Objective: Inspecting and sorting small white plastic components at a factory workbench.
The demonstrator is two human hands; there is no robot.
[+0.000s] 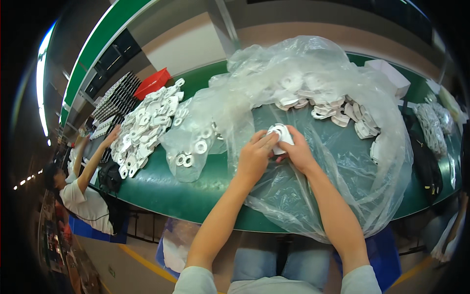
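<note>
Steadying the white part (280,132) between both hands, above the open near portion of the large clear bag (293,51), is the work at this moment. The left hand (259,148) is closed in around the part, its fingers lying over the upper face; the right hand (297,148) grips the right edge, so both are narrow and occupied. Whether they hold one piece or two pressed together, I cannot tell.

To do this well, I would let one hand carry the part and free the other's fingertips to work, since the covering fingers hide much of the dark-ringed opening. A hold on the rim should keep the face in sight and resist twisting. Keeping the wrists above the bag's loose folds seems wise, as thin film could snag on a finger.

More white pieces (362,121) lie inside the bag toward its far right, loose pale rings (200,146) sit left of the bag, and a larger heap (147,117) spreads over the green desk (196,201) farther left of it
</note>
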